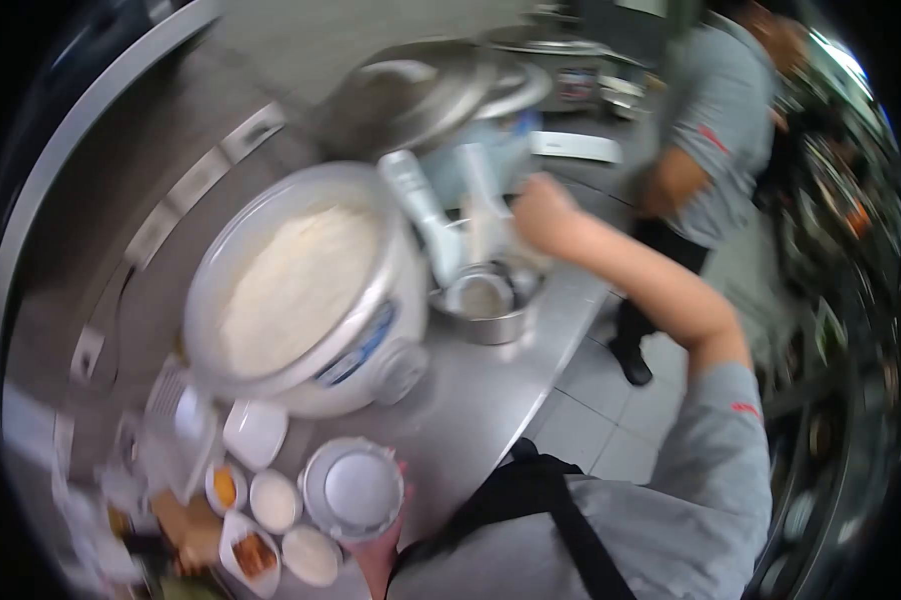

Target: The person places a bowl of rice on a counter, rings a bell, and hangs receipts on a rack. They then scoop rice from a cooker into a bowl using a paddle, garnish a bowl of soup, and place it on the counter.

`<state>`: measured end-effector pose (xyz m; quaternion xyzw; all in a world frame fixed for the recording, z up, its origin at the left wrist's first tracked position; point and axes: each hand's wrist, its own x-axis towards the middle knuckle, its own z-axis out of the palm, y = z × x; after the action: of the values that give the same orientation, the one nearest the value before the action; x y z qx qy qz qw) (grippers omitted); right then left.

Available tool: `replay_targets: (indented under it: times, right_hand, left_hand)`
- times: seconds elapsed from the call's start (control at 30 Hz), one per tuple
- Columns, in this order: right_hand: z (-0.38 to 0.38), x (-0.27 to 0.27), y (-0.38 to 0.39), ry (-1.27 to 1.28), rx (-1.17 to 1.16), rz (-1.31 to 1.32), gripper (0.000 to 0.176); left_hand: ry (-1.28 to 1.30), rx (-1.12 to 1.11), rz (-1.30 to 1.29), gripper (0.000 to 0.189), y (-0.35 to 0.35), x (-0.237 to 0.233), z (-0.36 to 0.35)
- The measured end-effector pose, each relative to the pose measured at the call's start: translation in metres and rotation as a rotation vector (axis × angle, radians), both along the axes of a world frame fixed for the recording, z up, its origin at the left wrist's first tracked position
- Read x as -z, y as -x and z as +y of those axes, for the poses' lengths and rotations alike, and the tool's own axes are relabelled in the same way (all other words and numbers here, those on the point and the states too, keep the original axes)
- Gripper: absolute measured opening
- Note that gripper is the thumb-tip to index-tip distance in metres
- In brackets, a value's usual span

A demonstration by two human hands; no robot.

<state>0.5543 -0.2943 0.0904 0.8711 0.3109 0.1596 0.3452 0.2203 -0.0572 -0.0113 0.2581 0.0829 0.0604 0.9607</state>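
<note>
My left hand [379,550] is wrapped round a round whitish container [353,490], held above the metal counter at the lower middle. My right hand [546,215] is blurred and curled like a fist beside a small metal pot [491,328]; what is in it I cannot tell. White-handled utensils [421,200] lean in that pot with a small round cup [481,293]. Just above my right hand lies a white flat-ended handle [576,147]. Left of the pot, a large white rice cooker [396,372] stands uncovered, full of white rice [296,285].
Small dishes stand at the lower left: a white square bowl [256,433], a cup with something orange [225,487] and a dish of reddish food [254,555]. Large metal lids [401,95] sit behind the cooker. A person in grey [721,130] stands to the right beyond the metal counter [461,400].
</note>
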Motion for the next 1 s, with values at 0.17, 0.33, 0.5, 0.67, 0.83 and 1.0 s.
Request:
replay_targets:
  times: [0.17, 0.33, 0.5, 0.67, 0.83, 1.0]
  right_hand:
    - [0.011, -0.128, 0.036, -0.201, -0.32, -0.279, 0.015]
    - [0.086, -0.162, 0.052, -0.467, -0.658, -0.169, 0.015]
    - [0.188, -0.092, -0.003, -0.075, -0.664, 0.09, 0.012]
    - [0.235, -0.066, -0.024, 0.196, -0.499, 0.19, 0.016]
    - [0.268, -0.069, -0.052, -0.219, -0.69, 0.278, 0.015]
    - [0.314, -0.055, -0.073, 0.058, -0.529, 0.01, 0.012]
  left_hand:
    - [0.285, -0.225, -0.175, 0.071, -0.003, -0.011, 0.007]
    - [0.232, -0.447, -0.115, 0.06, -0.021, -0.028, 0.007]
    - [0.105, -0.497, -0.192, 0.062, -0.042, -0.037, 0.012]
    - [0.026, -0.611, -0.227, 0.061, -0.054, -0.037, 0.014]
    - [0.049, -0.643, -0.207, 0.061, -0.052, -0.014, 0.022]
    - [-0.015, -0.558, -0.214, 0.061, -0.054, -0.022, 0.022]
